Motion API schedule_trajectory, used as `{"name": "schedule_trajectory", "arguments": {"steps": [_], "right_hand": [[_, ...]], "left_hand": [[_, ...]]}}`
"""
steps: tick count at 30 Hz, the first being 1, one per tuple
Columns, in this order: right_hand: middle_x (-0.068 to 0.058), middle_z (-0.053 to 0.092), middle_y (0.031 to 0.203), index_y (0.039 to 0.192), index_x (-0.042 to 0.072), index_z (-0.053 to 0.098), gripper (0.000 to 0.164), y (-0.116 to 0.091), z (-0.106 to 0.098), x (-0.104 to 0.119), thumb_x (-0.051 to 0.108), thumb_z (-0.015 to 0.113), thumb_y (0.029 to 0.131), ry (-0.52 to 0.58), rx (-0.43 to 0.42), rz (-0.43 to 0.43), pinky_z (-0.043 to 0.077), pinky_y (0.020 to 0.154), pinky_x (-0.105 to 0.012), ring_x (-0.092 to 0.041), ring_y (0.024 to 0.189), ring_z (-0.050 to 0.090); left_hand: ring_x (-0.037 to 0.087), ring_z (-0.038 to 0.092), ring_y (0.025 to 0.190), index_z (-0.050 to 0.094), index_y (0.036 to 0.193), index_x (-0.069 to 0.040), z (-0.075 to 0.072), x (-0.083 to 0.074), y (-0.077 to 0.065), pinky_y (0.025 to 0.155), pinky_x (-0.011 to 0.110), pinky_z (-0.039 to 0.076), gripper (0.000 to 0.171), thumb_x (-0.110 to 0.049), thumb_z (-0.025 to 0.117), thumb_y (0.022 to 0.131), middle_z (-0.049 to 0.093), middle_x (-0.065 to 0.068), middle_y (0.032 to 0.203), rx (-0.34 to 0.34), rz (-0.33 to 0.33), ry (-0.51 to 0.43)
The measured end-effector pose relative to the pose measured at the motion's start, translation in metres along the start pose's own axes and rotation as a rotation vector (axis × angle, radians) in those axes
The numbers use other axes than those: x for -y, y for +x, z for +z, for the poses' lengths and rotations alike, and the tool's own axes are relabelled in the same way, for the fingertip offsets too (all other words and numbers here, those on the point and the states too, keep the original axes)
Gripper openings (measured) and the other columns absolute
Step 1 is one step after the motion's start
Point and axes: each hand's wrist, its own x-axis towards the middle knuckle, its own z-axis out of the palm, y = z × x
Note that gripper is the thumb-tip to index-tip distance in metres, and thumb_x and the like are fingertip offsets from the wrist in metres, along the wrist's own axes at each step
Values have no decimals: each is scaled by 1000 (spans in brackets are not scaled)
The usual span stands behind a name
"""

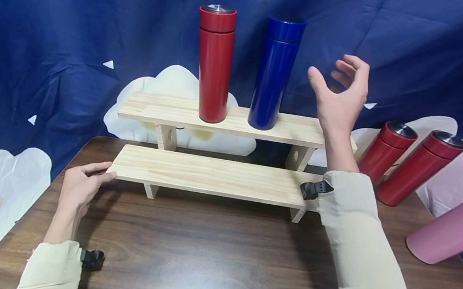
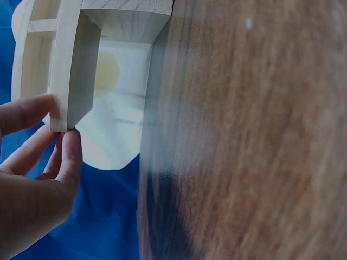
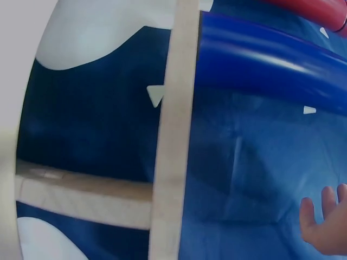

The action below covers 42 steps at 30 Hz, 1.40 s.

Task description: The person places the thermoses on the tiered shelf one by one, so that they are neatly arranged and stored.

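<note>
A two-tier wooden shelf [image 1: 210,175] stands on the table. My left hand [image 1: 82,184] pinches the left end of its lower board; the left wrist view shows thumb and fingers [image 2: 70,154] at the board's end. On the upper board a red thermos [image 1: 214,66] and a blue thermos [image 1: 276,75] stand upright, side by side. My right hand [image 1: 343,98] is in the air to the right of the blue thermos, apart from it, fingers spread and loosely bent, holding nothing. In the right wrist view the blue thermos [image 3: 265,62] lies across the top and only part of that hand shows.
On the right of the brown table [image 1: 207,258] are two more red thermoses [image 1: 389,148], partly behind my right arm, and a pink thermos [image 1: 455,225] near the edge. A dark blue cloth [image 1: 77,12] with white cloud shapes hangs behind the shelf.
</note>
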Motion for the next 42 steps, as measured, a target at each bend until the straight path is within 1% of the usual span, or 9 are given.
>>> {"name": "schedule_trajectory", "arguments": {"steps": [5,9,17,23,28,36,42], "right_hand": [[-9,61,129,131,10,57,59,-6,-11,-6,23,85,81,-4,-29,1,46,96,-35,-22,118,57],[-8,61,128,130,10,58,58,-9,-18,-9,23,85,81,-21,-37,-14,45,96,-34,-23,118,57],[-8,61,131,132,9,57,60,-17,-27,-19,27,84,82,-98,-12,-20,44,97,-34,-24,119,57],[-9,62,130,132,10,58,59,-26,-38,-29,27,84,82,-138,-26,-26,44,96,-33,-24,118,58],[-5,64,128,130,12,60,58,-33,-49,-37,28,85,80,-162,-46,-14,45,93,-31,-22,116,59],[-1,65,125,128,15,61,56,-40,-64,-45,25,87,79,-153,-94,12,44,89,-29,-14,111,59],[0,65,121,127,15,62,55,-44,-73,-48,23,87,79,-149,-125,7,44,86,-28,-13,108,60]], "left_hand": [[-2,58,93,66,133,-1,0,-1,-1,75,11,46,45,-12,75,90,63,21,132,2,0,-4],[-3,58,91,66,132,0,0,-1,-1,75,11,46,44,-12,75,90,63,20,132,1,1,-8],[-1,59,95,67,132,-1,0,1,-1,76,11,46,44,-12,75,90,62,20,133,-2,-3,-17],[2,59,97,66,133,-1,0,2,0,77,12,46,45,-13,75,90,63,19,133,6,-5,-18],[1,60,95,67,132,0,0,2,1,76,12,46,45,-13,76,90,63,20,132,3,4,-25],[1,60,95,66,132,0,0,1,1,76,12,47,44,-13,75,90,63,20,132,3,5,-17],[2,59,97,66,132,0,0,1,0,76,11,46,45,-12,75,90,63,20,133,6,1,-24]]}}
